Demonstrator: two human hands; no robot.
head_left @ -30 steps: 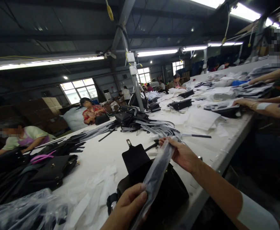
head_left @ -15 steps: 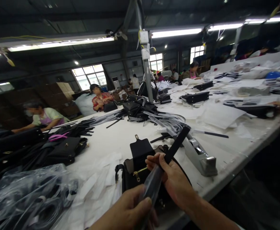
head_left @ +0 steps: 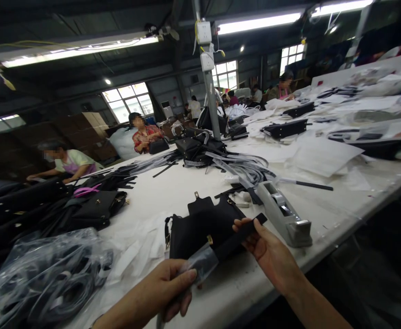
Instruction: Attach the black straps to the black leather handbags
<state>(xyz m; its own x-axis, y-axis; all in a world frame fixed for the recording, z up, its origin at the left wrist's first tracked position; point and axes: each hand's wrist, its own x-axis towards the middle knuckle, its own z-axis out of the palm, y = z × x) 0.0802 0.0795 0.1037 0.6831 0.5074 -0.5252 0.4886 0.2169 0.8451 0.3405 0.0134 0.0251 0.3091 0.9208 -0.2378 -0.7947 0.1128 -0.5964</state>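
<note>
A black strap (head_left: 236, 241), partly covered by a clear plastic sleeve (head_left: 202, 263), runs between my two hands. My left hand (head_left: 173, 288) is closed on the sleeved part, lower and to the left. Near the strap's bare end, my right hand (head_left: 267, 246) pinches it between thumb and fingers. Just behind the strap a black handbag (head_left: 195, 227) lies on the table, its flap standing up at the back and a gold clasp on its front. The strap and my hands hide part of the bag's lower right side.
A grey tape dispenser (head_left: 286, 217) stands right of the bag. Plastic-wrapped straps (head_left: 60, 278) lie at the lower left, with black bags (head_left: 97, 208) behind them. More wrapped straps (head_left: 245, 167) lie beyond. Co-workers (head_left: 70, 160) sit across the table (head_left: 159, 192); a metal post (head_left: 211, 100) rises farther back.
My hands have moved apart; the left went left and the strap now lies flatter. More black strap shows outside the sleeve. The bag's front now looks covered by a smooth black panel.
</note>
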